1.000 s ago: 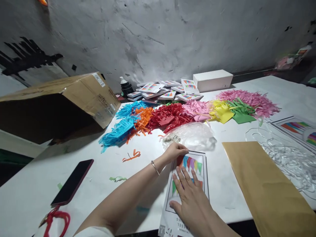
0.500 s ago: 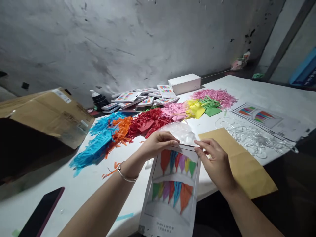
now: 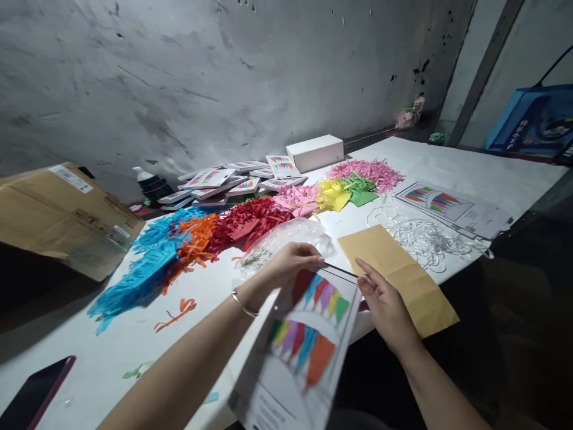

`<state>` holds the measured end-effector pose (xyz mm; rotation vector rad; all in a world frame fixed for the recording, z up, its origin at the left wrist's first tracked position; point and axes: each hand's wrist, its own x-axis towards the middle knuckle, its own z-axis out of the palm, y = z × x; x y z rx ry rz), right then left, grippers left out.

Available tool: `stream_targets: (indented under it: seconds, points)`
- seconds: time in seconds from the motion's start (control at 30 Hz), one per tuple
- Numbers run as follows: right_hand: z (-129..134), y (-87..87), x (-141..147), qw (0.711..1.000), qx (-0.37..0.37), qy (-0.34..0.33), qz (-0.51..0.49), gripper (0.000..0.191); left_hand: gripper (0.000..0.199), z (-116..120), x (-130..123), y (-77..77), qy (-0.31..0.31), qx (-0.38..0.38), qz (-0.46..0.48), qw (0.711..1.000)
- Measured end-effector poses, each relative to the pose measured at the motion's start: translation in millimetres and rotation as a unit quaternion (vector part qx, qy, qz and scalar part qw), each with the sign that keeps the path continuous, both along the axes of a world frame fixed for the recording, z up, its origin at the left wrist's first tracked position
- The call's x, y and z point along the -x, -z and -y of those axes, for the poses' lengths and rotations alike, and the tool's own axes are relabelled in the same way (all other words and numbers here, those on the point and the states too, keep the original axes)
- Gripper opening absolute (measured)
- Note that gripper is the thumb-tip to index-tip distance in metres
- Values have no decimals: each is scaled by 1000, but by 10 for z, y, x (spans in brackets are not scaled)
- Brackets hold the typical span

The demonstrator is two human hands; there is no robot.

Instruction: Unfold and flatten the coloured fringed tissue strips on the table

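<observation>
Between my hands is a printed cardboard sheet (image 3: pixel 308 334) with pictures of coloured tassel bunting, blurred at its lower end. My left hand (image 3: pixel 290 263) is closed on its far edge near the left corner, thumb and fingers pinched together. On the same edge's right corner, my right hand (image 3: pixel 387 307) grips with thumb and fingers. A dark line runs along the edge between them. Behind my left hand lies a clear plastic bag (image 3: pixel 286 236), partly hidden, with small pale contents. A brown paper envelope (image 3: pixel 398 278) lies beyond my right hand.
Tissue tassels in blue (image 3: pixel 134 269), red (image 3: pixel 246 224), yellow (image 3: pixel 333 194) and pink (image 3: pixel 371 173) cross the table. Behind them are piled flat boxes (image 3: pixel 210 179) and a white box (image 3: pixel 316 152). White cord (image 3: pixel 421 239), another printed sheet (image 3: pixel 447 206), a phone (image 3: pixel 38 391) and a carton (image 3: pixel 67 221) surround.
The view has swung to the right, so the table things appear further left. The sheet is more tilted, its lower end shifted left. Both hands still hold its far edge.
</observation>
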<state>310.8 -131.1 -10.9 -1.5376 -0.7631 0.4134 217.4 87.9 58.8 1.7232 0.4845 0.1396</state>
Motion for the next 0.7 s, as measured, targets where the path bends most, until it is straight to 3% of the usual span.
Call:
stream_targets:
  seconds: [0.07, 0.13, 0.2, 0.3, 0.37, 0.5, 0.53, 0.6, 0.63, 0.7]
  points:
    - [164, 53, -38, 999, -6, -4, 39, 60, 47, -218, 116, -164, 18, -29, -23, 999]
    - [355, 164, -149, 986, 25, 17, 163, 50, 43, -458, 268, -280, 34, -59, -56, 996]
    - [531, 326, -289, 938, 81, 26, 336, 46, 42, -660, 406, -295, 50, -83, -94, 991]
    - [693, 550, -412, 847, 139, -16, 513, 77, 41, -799, 513, -156, 52, -126, -118, 984]
    - [726, 627, -407, 805, 155, -42, 571, 90, 38, -736, 504, -19, 25, -167, -97, 981]
    - [691, 631, -375, 758, 125, -26, 639, 56, 35, -182, 340, 265, -35, -207, -68, 975]
    - [674, 622, -388, 753, 110, -22, 649, 48, 37, 22, 276, 335, -33, -146, -108, 983]
    - [642, 607, -439, 748, 86, -21, 658, 35, 46, 439, 132, 459, -1, 100, -164, 981]
    - [628, 601, -474, 746, 78, -20, 662, 30, 55, 625, 59, 505, -21, 214, -144, 966]
    - [609, 596, -550, 737, 65, -24, 673, 27, 55, 907, -69, 556, -95, 330, -96, 934]
